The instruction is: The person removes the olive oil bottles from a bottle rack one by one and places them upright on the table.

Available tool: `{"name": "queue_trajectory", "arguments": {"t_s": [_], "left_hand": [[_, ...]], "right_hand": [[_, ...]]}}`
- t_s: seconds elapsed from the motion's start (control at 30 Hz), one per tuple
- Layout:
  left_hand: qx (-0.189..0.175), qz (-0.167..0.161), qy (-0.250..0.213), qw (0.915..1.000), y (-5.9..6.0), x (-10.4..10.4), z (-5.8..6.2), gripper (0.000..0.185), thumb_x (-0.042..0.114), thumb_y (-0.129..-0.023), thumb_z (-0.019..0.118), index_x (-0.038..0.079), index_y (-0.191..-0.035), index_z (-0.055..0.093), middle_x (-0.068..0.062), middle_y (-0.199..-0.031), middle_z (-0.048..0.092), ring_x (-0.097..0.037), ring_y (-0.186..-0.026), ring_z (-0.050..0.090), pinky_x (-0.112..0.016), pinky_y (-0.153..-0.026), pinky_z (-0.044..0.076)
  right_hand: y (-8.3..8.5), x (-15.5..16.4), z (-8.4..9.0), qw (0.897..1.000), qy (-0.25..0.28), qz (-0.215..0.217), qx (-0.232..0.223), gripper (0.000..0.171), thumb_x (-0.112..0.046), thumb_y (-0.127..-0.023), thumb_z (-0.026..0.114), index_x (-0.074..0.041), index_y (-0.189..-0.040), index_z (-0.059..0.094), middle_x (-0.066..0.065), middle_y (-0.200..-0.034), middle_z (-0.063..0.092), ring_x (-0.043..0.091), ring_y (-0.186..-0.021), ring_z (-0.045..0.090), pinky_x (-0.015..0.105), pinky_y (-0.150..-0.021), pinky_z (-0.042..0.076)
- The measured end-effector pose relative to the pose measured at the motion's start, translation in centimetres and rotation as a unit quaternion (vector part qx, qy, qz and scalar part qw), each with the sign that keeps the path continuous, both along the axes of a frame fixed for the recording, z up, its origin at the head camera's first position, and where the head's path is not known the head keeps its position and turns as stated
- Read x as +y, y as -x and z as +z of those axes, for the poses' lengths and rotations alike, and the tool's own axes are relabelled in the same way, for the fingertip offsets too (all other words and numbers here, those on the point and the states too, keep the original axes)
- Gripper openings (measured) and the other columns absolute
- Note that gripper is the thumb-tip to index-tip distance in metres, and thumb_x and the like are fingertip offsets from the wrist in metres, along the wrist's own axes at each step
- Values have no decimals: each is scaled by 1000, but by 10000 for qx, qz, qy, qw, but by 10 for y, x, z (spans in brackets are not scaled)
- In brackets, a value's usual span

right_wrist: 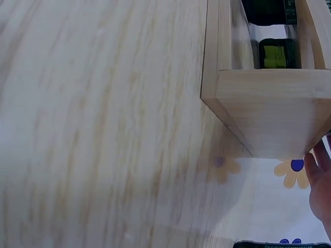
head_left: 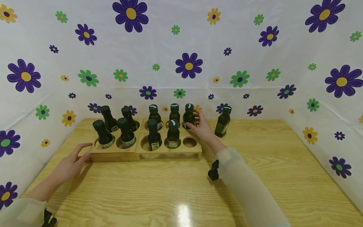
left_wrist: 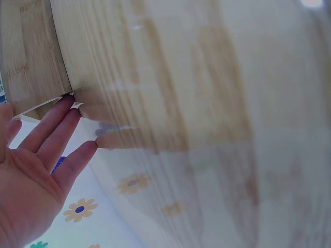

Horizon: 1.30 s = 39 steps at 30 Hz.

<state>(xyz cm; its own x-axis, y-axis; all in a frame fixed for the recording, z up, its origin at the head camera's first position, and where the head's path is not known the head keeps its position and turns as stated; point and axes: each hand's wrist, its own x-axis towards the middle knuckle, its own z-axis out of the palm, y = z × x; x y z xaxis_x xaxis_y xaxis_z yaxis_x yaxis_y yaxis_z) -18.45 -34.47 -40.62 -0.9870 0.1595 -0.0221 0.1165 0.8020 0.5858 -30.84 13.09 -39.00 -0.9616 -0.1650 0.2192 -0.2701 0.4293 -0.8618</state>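
open right hand [head_left: 202,127] between racked bottle [head_left: 188,116] and lone bottle [head_left: 222,121]; left hand [head_left: 74,159] flat.

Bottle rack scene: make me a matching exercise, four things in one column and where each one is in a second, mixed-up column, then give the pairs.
Things
1. left hand
2. right hand
3. lone bottle
4. empty hole

Places
A. standing on the table, right of the rack
B. front right corner of the rack
C. at the rack's left end, fingers straight
D. by the rear right bottle in the rack

Pairs: 1-C, 2-D, 3-A, 4-B
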Motion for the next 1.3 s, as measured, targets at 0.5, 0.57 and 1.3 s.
{"name": "queue_trajectory", "arguments": {"t_s": [0.5,0.57,1.3], "left_hand": [[-66,54,-84,9999,-4,-3,-1,54,37,-107,31,9,-152,22,-37,-125,54,-60,-113,47,-63,-78,40],[-63,61,-79,9999,-4,-4,-1,54,37,-107,31,9,-152,21,-37,-125,54,-60,-112,47,-62,-77,41],[-33,27,-116,9999,-1,0,1,53,38,-107,31,8,-151,23,-34,-119,59,-58,-111,50,-59,-77,41]], "right_hand": [[4,-6,0,9999,42,-49,-117,68,-19,-94,67,-6,-149,30,22,-141,45,37,-122,49,46,-100,40],[5,-6,0,9999,80,-48,-99,68,-19,-94,68,-6,-149,30,22,-139,45,37,-121,49,46,-99,40],[4,-2,2,9969,-284,-301,665,61,-20,-92,70,-4,-141,38,22,-131,51,36,-114,53,44,-97,40]]}}
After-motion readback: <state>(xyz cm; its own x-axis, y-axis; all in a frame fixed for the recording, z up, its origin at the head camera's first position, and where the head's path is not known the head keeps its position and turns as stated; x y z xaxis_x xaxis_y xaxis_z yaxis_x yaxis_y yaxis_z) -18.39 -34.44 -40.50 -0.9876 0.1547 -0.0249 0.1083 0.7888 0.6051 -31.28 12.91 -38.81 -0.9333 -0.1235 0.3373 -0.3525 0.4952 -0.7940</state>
